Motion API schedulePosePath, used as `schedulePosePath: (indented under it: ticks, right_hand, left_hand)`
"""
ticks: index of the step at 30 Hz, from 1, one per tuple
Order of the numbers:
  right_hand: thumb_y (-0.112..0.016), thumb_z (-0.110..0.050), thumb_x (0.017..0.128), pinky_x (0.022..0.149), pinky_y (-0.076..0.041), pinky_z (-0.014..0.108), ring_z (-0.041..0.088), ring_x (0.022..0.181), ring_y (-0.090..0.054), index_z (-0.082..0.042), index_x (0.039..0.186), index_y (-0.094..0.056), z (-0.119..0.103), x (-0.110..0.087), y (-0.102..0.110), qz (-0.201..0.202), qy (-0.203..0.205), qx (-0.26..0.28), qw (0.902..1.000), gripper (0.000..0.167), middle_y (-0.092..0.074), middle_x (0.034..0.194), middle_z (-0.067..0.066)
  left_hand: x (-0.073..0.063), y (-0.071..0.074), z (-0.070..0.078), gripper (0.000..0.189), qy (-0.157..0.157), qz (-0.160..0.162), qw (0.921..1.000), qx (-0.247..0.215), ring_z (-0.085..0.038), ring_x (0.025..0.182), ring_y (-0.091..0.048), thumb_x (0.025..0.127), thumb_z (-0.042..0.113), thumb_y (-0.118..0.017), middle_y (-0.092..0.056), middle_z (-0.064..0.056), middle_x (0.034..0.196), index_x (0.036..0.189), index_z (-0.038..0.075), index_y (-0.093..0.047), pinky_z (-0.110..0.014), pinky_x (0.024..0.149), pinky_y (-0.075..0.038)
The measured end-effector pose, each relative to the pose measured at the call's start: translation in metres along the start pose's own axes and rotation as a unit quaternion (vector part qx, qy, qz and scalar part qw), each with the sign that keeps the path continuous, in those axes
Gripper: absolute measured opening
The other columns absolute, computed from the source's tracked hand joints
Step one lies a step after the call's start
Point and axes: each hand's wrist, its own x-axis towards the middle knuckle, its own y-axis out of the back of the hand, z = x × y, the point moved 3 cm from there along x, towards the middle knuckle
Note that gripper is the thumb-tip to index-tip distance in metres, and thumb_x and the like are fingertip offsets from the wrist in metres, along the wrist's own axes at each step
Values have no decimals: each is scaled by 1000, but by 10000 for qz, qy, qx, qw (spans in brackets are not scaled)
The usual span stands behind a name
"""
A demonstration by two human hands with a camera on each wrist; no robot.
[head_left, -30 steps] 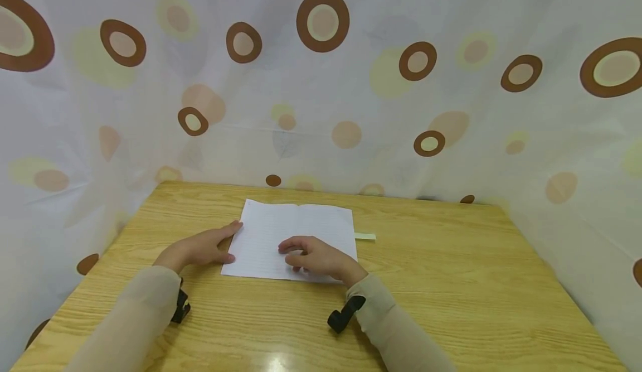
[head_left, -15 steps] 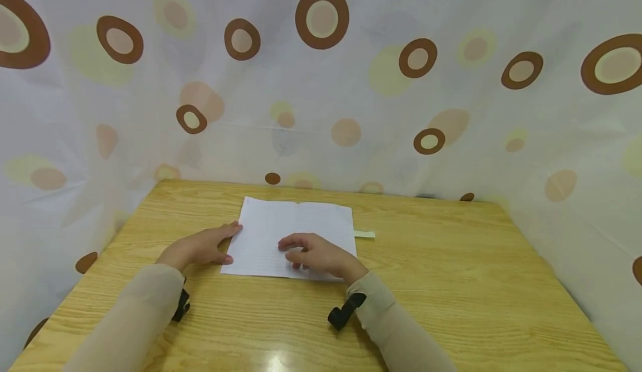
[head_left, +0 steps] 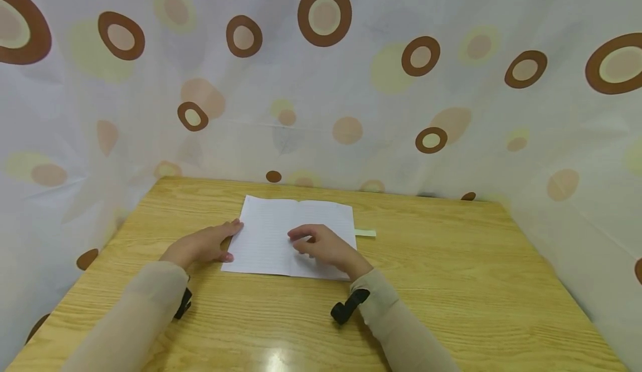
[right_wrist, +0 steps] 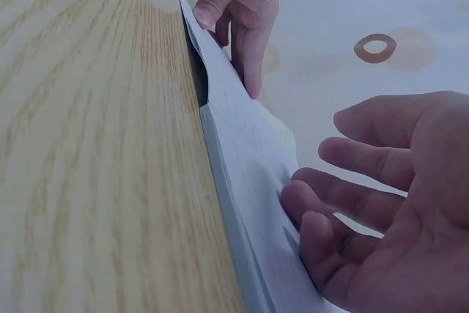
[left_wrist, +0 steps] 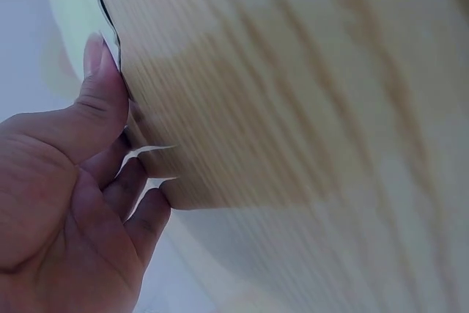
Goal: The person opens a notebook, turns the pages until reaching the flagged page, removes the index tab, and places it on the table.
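An open lined notebook [head_left: 266, 241] lies flat on the wooden table, its white pages facing up. At its left edge my left hand [head_left: 203, 245] rests with thumb and forefinger spread apart; in the left wrist view its thumb [left_wrist: 94, 60] lies over the edge of the page and the other fingers reach down toward the table. My right hand [head_left: 326, 245] hovers low over the right page near the fold, fingers loosely bent, nothing between them. In the right wrist view its lower fingers [right_wrist: 319, 243] are right at the page surface.
A pale green strip [head_left: 365, 233] sticks out from the notebook's right side. Behind the wooden table [head_left: 451, 266] hangs a white sheet [head_left: 321, 93] with brown and beige circles, which also runs along both sides. Black bands with small cameras [head_left: 349, 306] sit on the wrists.
My right hand has shifted slightly up and to the right across the page, toward the fold. The left hand and the notebook stay about where they were.
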Motion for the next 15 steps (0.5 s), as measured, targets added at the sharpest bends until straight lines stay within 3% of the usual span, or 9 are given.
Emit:
schedulePosePath:
  ticks: [3, 8, 15]
  right_hand:
    - [-61, -20, 99, 83, -53, 34, 19, 104, -61, -14, 127, -67, 2, 1, 4, 228, 15, -277, 9994, 29, -64, 124, 2]
    - [-62, -17, 98, 94, -49, 40, 22, 110, -60, -12, 124, -68, 4, 0, 10, 533, -100, -279, 9981, 27, -66, 121, 2]
    - [-63, -12, 97, 97, -47, 41, 21, 112, -59, -7, 121, -69, 7, -1, 16, 845, -172, -174, 9961, 26, -67, 117, 3]
  left_hand:
    - [0, 0, 1, 84, 20, 1, 10000, 3, -41, 147, -10, 90, 16, -70, -10, -21, 162, 157, 3, -22, -56, 116, -12]
    - [0, 0, 3, 84, 28, -3, 10000, 30, -41, 147, -10, 89, 15, -70, -11, -21, 162, 157, 2, -22, -56, 116, -13]
    - [0, 0, 3, 83, 40, -45, 9999, 104, -43, 147, -10, 90, 14, -70, -10, -21, 162, 156, 2, -21, -57, 116, -13]
